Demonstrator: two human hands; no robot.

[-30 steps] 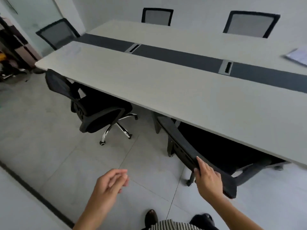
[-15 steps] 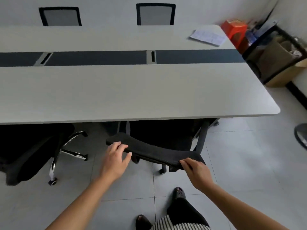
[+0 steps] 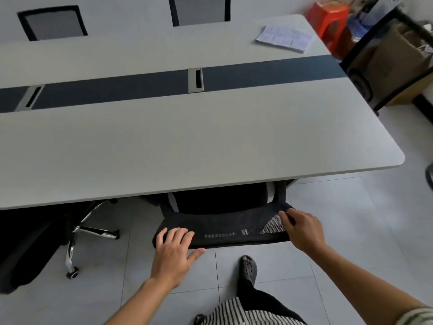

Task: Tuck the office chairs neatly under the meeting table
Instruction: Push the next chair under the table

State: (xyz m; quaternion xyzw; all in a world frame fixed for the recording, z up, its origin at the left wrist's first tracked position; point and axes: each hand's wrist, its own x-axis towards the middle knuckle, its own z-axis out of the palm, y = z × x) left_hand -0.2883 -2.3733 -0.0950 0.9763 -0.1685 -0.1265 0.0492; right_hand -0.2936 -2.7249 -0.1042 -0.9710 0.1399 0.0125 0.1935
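Observation:
A black mesh office chair stands right in front of me, its seat under the near edge of the long grey meeting table. My left hand grips the left end of the backrest's top, fingers over it and thumb below. My right hand grips the right end of the same backrest. A second black chair sits to the left, partly under the table, chrome legs showing. Two mesh-backed chairs stand tucked at the far side.
A sheet of paper lies on the table's far right corner. A red stool and a black rack with cardboard boxes stand against the right wall. My sandalled foot is on the tiled floor just behind the chair.
My left hand has come onto the backrest and both hands now hold it. The chair has moved further under the table and stands squarer to the edge.

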